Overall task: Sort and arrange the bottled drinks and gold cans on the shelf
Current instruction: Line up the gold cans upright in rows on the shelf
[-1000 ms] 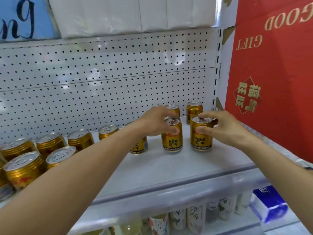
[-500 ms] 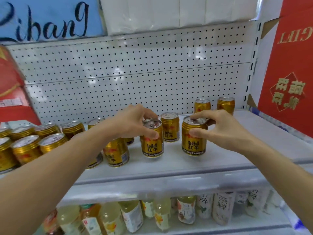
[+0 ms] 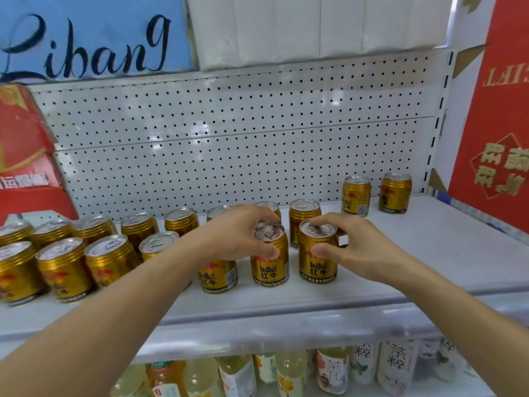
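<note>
**Two gold cans gripped at the front of the shelf**

Nearest the camera, a row of bottled drinks [image 3: 332,371] can be seen on the lower shelf, under the white shelf edge [image 3: 286,319]. Up on the shelf itself, the left hand [image 3: 237,239] is curled round the top of a gold can [image 3: 270,262], thumb on the front and fingers over the rim. Just beside it, a second gold can [image 3: 318,259] is gripped near its lid by the right hand [image 3: 357,247]. Both cans are upright with the RedBull labels facing out, and they're nearly touching. A third labelled can [image 3: 219,276] is partly hidden under the left wrist. To the left, a bunch of gold cans [image 3: 65,267] is crowded in two rough rows. Further back, two lone cans [image 3: 375,196] are parked by the pegboard wall [image 3: 229,138], near a red gift box [image 3: 492,124].
</note>
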The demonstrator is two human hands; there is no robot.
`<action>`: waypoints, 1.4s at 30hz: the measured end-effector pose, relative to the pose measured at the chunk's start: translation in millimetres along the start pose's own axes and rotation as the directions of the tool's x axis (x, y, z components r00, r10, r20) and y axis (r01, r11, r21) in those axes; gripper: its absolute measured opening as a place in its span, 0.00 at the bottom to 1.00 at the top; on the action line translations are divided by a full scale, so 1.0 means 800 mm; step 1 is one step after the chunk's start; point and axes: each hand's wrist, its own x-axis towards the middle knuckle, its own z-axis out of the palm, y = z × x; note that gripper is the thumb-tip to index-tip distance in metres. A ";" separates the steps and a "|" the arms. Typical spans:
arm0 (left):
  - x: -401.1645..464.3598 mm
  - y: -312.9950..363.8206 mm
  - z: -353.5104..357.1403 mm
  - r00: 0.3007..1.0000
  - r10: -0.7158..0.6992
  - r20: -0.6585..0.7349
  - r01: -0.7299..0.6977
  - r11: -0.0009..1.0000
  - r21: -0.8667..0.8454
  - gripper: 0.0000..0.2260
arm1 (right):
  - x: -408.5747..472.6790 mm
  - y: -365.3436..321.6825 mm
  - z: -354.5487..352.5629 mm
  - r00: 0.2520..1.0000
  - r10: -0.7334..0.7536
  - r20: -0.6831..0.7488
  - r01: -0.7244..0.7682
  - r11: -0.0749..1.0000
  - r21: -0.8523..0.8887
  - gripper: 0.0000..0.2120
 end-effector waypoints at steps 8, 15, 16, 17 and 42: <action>0.002 -0.004 0.004 0.999 0.046 -0.030 -0.045 0.998 0.043 0.27 | -0.003 -0.004 0.001 0.999 0.039 0.028 -0.038 0.999 -0.032 0.20; 0.001 -0.003 0.010 0.999 0.031 -0.033 -0.028 0.997 0.076 0.27 | -0.004 -0.004 0.004 0.999 0.043 0.009 -0.043 0.999 -0.029 0.19; 0.000 -0.001 0.011 0.999 0.027 -0.032 -0.024 0.996 0.090 0.27 | -0.004 -0.003 0.004 0.999 0.036 0.008 -0.036 0.999 -0.034 0.19; 0.000 0.001 0.011 0.999 0.023 -0.030 -0.019 0.994 0.109 0.27 | -0.005 -0.003 0.004 1.000 0.029 0.009 -0.029 0.999 -0.035 0.19; 0.144 0.046 0.011 0.996 -0.079 0.043 0.080 0.997 -0.015 0.20 | 0.190 0.166 -0.103 0.983 0.178 0.040 -0.161 0.950 -0.267 0.29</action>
